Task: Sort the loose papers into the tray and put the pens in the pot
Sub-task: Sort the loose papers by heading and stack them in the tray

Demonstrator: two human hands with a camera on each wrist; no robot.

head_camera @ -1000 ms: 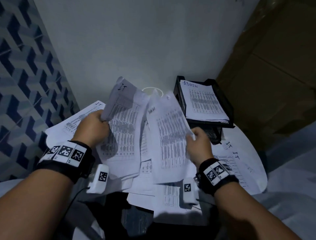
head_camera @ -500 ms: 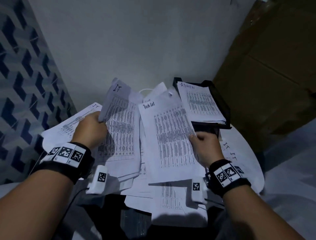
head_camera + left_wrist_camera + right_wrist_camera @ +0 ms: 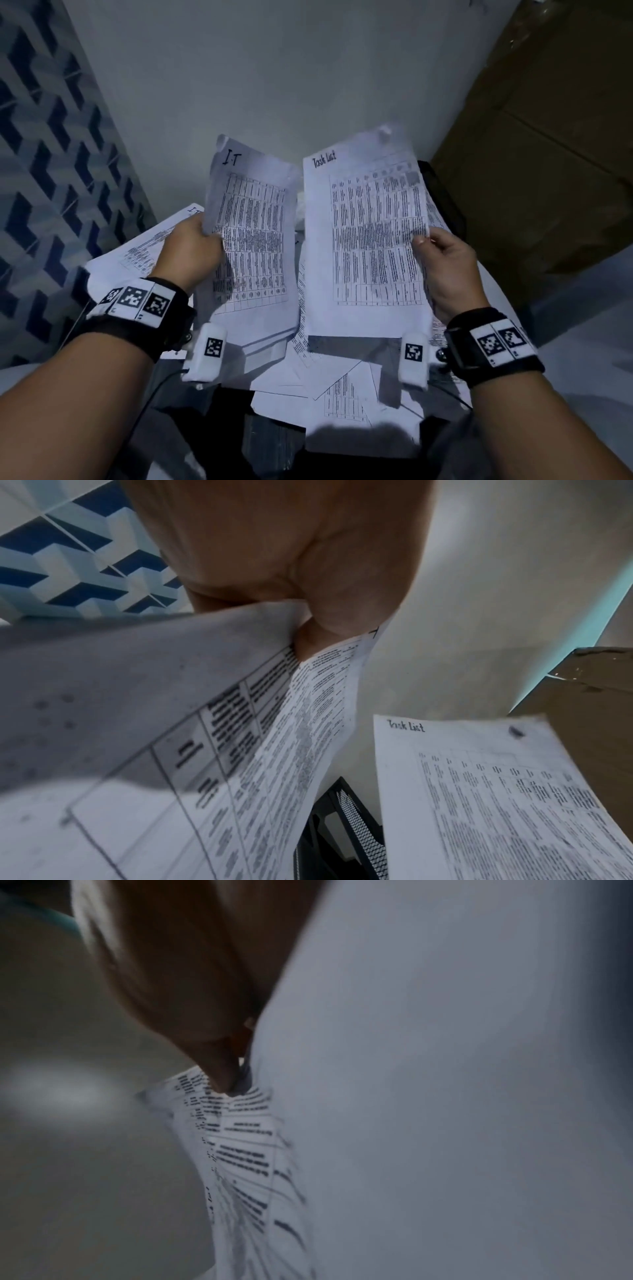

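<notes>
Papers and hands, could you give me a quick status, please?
Left hand grips IT sheets. Right hand pinches Task List sheet. Tray mostly hidden behind it.

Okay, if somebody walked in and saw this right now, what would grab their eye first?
Two printed sheets held up side by side: the left hand grips the sheet headed "IT", and the right hand pinches the "Task List" sheet. Beneath them, loose papers lie scattered, with the black mesh tray behind.
</notes>
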